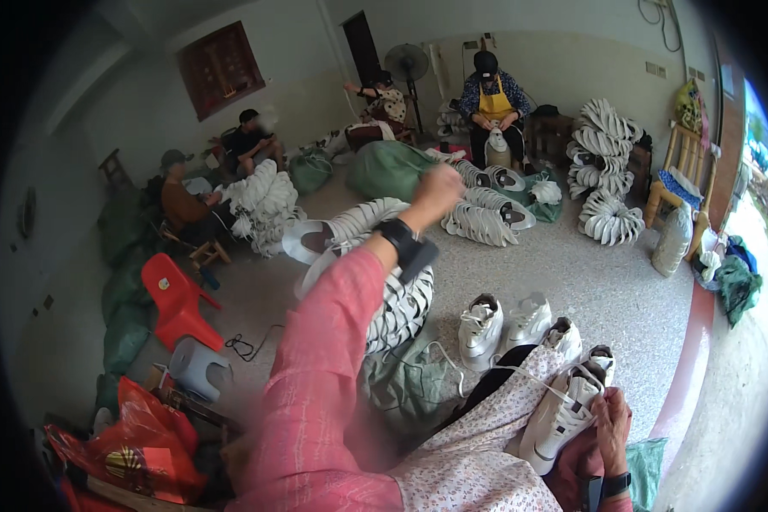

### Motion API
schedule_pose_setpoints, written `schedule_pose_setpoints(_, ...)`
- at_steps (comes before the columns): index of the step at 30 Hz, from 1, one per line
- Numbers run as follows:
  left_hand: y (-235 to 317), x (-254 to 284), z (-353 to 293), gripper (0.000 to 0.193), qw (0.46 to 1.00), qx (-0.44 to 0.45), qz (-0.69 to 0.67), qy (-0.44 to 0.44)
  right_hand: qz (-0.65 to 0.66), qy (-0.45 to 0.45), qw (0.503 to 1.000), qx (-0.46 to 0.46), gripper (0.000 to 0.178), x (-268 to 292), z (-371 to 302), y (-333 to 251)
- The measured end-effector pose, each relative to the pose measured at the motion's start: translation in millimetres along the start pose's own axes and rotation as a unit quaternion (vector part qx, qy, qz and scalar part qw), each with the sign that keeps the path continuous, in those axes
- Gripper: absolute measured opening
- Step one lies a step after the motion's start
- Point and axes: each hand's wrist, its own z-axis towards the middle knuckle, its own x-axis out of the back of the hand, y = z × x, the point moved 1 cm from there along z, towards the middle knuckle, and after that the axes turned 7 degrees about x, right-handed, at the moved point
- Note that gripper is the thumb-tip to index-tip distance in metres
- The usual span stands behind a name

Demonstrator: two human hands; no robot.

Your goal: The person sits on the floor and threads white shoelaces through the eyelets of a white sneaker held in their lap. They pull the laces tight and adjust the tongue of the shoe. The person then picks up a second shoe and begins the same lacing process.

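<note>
You have a shoe (561, 418) at the right of your lap (478, 478), your right hand (612, 420) at its right side; more shoes (481, 331) stand on the floor (572, 277) just beyond. To your left, a stool (194, 367) sits between a bag (172, 431), nearer you, and a chair (172, 294), farther off. Ahead right, stacked shoe uppers (604, 145) stand left of another chair (681, 154)

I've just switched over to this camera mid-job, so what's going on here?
The person's right hand is at the side of a white shoe on the lap. The left hand is raised and blurred; whether it holds anything is unclear. More white shoes stand on the floor beyond. Across the room, a co-worker is bent over a pale shoe.
</note>
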Motion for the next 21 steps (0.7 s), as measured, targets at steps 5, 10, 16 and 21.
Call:
schedule_pose_setpoints(5, 69.6, -170.8, -108.6, 0.023, 0.879, -0.149, -0.143, -0.43, -0.202, -0.078, 0.968, 0.127, 0.011, 10.2, -2.3, -14.9)
schedule_pose_setpoints(10, 128.7, -232.7, -183.6, 0.024, 0.828, -0.196, -0.198, -0.487, -0.221, -0.091, 0.962, 0.129, 0.012, 5.7, 3.0, -22.9)
schedule_pose_setpoints(16, 152.7, -258.8, -219.3, 0.031, 0.814, -0.14, -0.182, -0.534, -0.271, -0.072, 0.952, 0.126, 0.014, 0.4, 1.2, -27.0)
schedule_pose_setpoints(21, 169.2, -258.8, -231.0, 0.028, 0.848, -0.208, -0.235, -0.428, -0.142, -0.032, 0.989, 0.031, 0.01, 4.8, -1.1, -14.5)
